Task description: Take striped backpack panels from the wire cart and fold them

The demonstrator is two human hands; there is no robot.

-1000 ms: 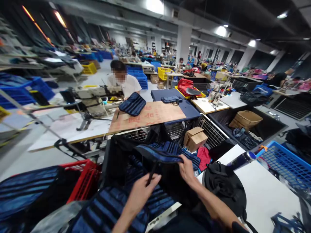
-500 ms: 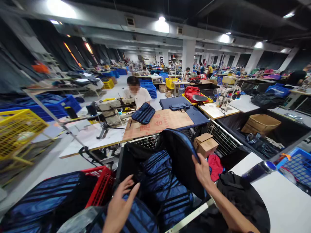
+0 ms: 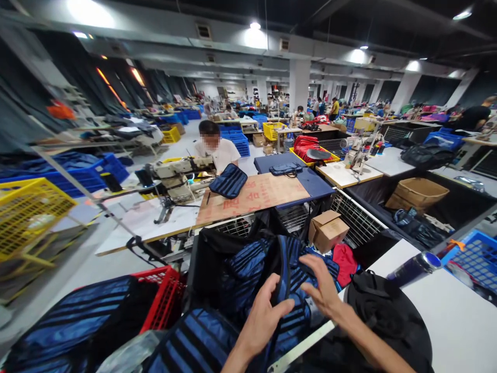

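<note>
Blue-and-black striped fabric piece (image 3: 284, 267), curved, dark-edged, stands between the two hands, over a heap of like striped pieces in a black-lined bin (image 3: 207, 259). Left hand (image 3: 261, 317) and right hand (image 3: 325, 291): bare, thumbs wide of curved fingers, contact with the cloth unclear. Nearby: creased brown cardboard box (image 3: 328, 231), crumpled red cloth (image 3: 345, 264), glossy dark-blue cylinder (image 3: 414, 268).

Blue-and-black fabric piece (image 3: 284, 264); curved, edge upright; among striped blue pieces (image 3: 246, 264) in black-lined bin (image 3: 204, 259)
</note>
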